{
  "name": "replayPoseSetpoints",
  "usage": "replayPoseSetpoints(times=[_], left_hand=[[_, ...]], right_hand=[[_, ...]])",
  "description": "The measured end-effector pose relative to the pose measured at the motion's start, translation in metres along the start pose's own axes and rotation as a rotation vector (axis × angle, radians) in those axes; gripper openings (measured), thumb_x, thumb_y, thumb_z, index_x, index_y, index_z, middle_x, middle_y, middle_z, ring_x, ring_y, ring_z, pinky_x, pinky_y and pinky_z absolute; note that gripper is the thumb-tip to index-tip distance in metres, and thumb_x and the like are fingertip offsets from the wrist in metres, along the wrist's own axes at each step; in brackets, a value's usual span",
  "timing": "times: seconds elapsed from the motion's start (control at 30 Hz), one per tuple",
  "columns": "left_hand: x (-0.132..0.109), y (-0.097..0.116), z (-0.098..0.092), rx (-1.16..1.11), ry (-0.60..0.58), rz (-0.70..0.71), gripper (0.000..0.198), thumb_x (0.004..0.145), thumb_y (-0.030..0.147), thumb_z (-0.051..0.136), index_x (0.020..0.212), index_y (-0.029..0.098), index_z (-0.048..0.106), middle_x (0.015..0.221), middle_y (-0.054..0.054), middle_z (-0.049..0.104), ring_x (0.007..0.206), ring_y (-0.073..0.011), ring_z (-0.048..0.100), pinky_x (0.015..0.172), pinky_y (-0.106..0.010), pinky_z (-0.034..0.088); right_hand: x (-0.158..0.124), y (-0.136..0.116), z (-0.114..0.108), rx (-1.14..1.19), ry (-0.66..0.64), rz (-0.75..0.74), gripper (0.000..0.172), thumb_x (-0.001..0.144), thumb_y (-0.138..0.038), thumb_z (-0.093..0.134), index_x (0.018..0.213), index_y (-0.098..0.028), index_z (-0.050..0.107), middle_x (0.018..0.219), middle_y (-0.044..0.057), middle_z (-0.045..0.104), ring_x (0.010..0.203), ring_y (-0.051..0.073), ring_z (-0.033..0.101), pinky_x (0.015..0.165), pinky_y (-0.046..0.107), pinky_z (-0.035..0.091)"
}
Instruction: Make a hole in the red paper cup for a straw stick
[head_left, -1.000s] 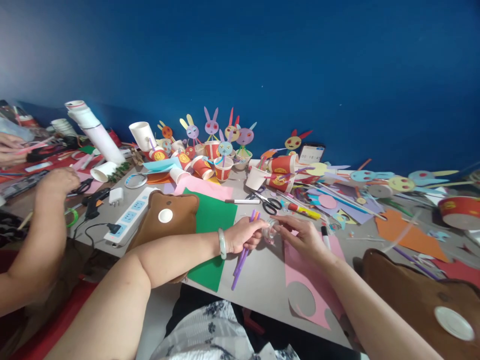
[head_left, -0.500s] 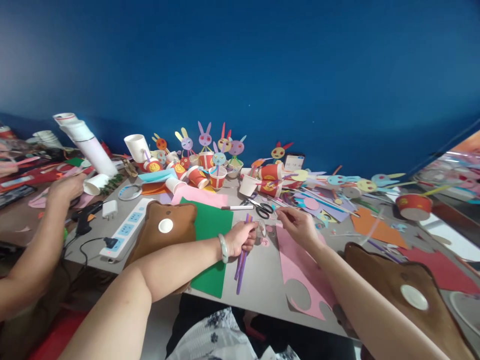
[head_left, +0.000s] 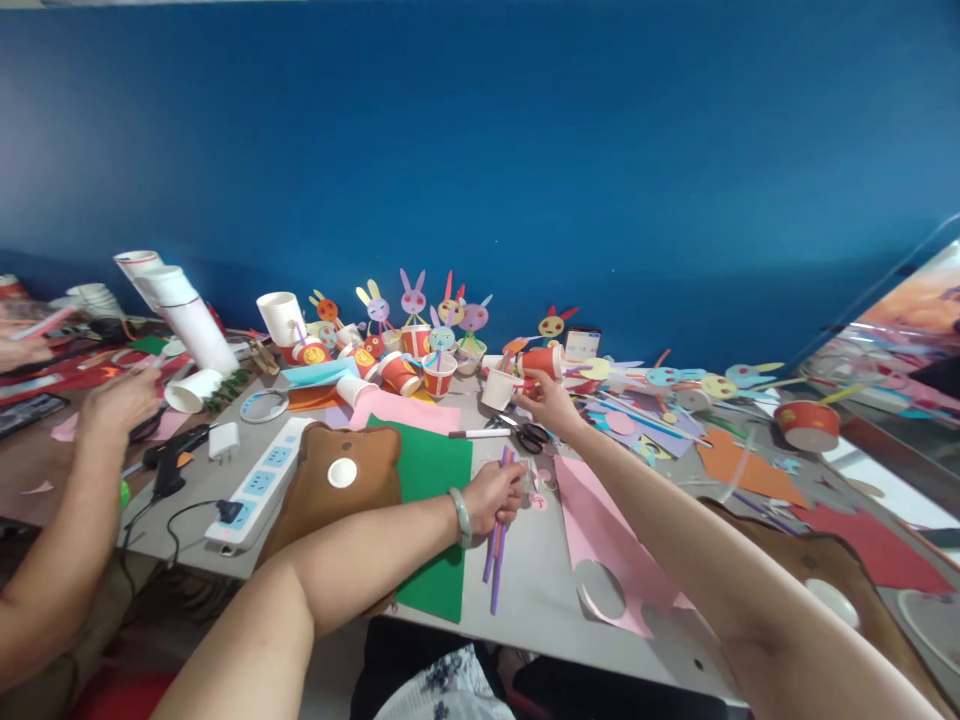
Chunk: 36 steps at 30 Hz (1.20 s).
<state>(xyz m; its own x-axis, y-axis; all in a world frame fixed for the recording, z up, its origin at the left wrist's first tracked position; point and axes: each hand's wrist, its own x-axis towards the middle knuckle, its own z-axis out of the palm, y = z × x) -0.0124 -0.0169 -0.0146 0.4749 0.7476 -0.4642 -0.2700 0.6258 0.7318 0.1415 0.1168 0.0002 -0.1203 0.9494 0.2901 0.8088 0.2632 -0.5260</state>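
My left hand (head_left: 495, 494) is closed over purple paper strips (head_left: 497, 575) on the grey table; whether it grips them or something small is hidden by the fingers. My right hand (head_left: 553, 404) reaches to the back, its fingers closed round a red paper cup (head_left: 529, 384), mostly hidden by the hand. Beside its fingertips is a white paper cup (head_left: 498, 389). Black-handled scissors (head_left: 532, 434) lie just below that hand. Small pink paper pieces (head_left: 538, 502) lie right of my left hand. A pink sheet (head_left: 600, 530) with round cut-outs lies under my right forearm.
Green paper (head_left: 435, 520) and a brown bear-shaped cushion (head_left: 352, 510) lie on the left, near a power strip (head_left: 259, 495) and a glue gun (head_left: 171, 462). Paper rabbits on cups (head_left: 439, 375) line the blue wall. A co-worker's hand (head_left: 120, 405) is at far left.
My right hand has moved up and away from beside the scissors to the cups at the back. My left hand stays over the purple strips. The view has tilted slightly upward.
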Motion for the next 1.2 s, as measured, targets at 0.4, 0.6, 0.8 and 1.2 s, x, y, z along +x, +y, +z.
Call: replayPoseSetpoints(times=[0.4,0.6,0.8,1.2], left_hand=[[0.006,-0.003,0.001,-0.015,0.006,0.016,0.030,0.086,0.037,0.058,0.072,0.021,0.036,0.049,0.012,0.026,0.036,-0.0035,0.015,0.040,-0.021,0.006],[0.005,-0.002,0.001,-0.009,0.015,0.023,0.031,0.083,0.038,0.063,0.075,0.022,0.037,0.047,0.013,0.026,0.036,-0.0037,0.015,0.042,-0.022,0.005],[0.007,-0.003,0.000,-0.006,-0.004,0.030,0.035,0.082,0.043,0.064,0.073,0.021,0.038,0.048,0.013,0.026,0.036,-0.0033,0.016,0.042,-0.023,0.006],[0.004,-0.002,0.001,0.011,-0.015,0.038,0.036,0.083,0.042,0.062,0.071,0.021,0.036,0.048,0.012,0.024,0.037,-0.0031,0.017,0.040,-0.021,0.007]], right_hand=[[0.044,-0.040,0.030,-0.304,-0.075,-0.079,0.026,0.092,-0.035,0.054,0.105,-0.017,0.067,0.092,0.012,0.073,0.084,0.023,0.064,0.068,0.028,0.038],[0.057,-0.058,0.040,-0.398,-0.107,-0.104,0.030,0.095,-0.032,0.048,0.113,-0.015,0.064,0.105,0.016,0.072,0.094,0.025,0.064,0.070,0.028,0.039],[0.046,-0.059,0.040,-0.431,-0.157,-0.119,0.057,0.087,-0.023,0.056,0.142,-0.017,0.044,0.109,0.014,0.072,0.096,0.026,0.066,0.072,0.029,0.041],[-0.005,-0.016,-0.019,-0.446,0.003,0.077,0.026,0.087,-0.030,0.052,0.107,-0.020,0.067,0.101,0.010,0.073,0.092,0.025,0.067,0.071,0.030,0.043]])
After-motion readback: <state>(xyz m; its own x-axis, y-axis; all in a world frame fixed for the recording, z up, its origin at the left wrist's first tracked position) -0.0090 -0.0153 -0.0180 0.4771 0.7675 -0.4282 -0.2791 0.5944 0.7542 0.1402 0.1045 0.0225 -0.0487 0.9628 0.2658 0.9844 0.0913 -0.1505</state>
